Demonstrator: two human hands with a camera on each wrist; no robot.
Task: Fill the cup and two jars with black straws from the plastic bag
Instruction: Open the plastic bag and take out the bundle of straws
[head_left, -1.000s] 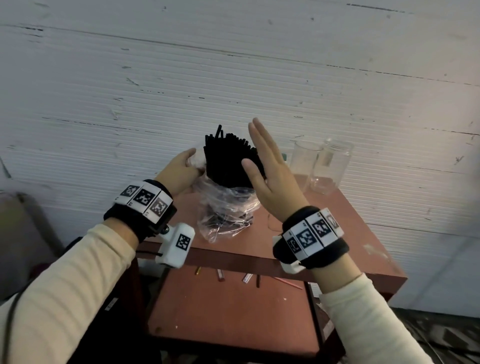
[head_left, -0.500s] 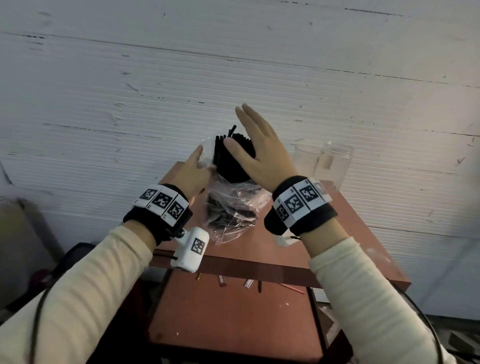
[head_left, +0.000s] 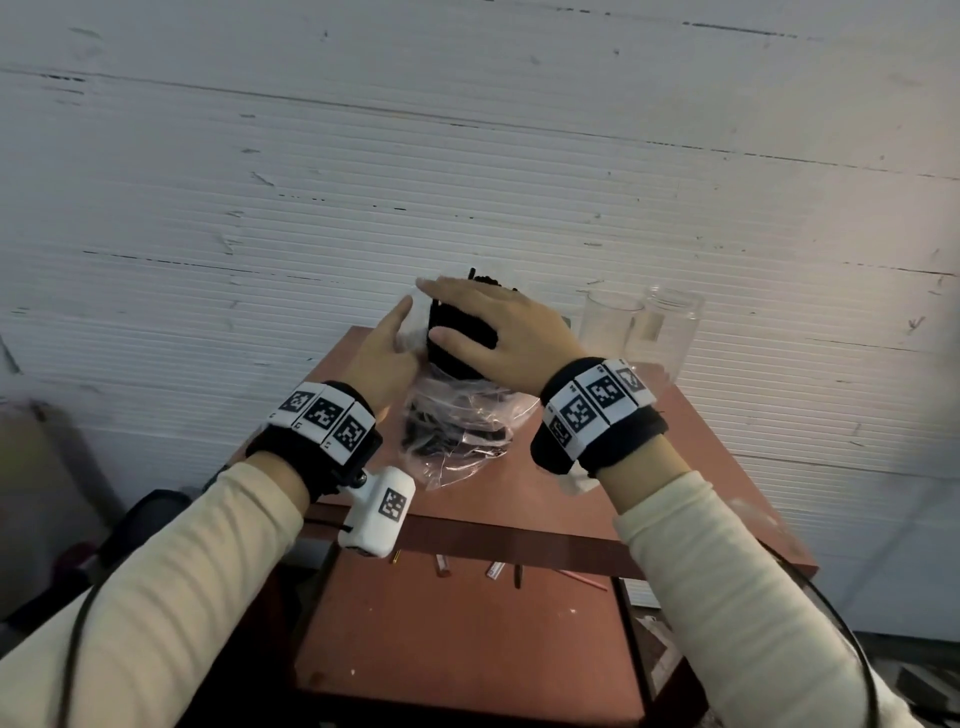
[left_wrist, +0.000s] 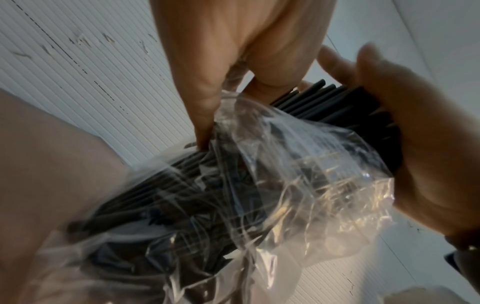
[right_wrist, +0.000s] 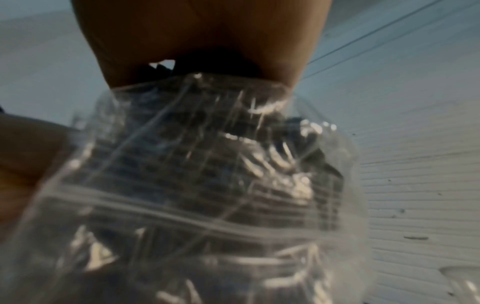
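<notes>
Hands (head_left: 511, 332) grip straws (head_left: 457, 338); no legible writing.

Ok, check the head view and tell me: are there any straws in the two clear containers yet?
No: the two clear containers at the table's back right look empty, and the black straws are in the plastic bag.

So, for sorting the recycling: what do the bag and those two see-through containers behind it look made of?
The bag: thin clear plastic film, glossy, crinkled with bright glints. The two containers: rigid and transparent, wall showing through; glass or hard clear plastic, cannot tell which.
</notes>
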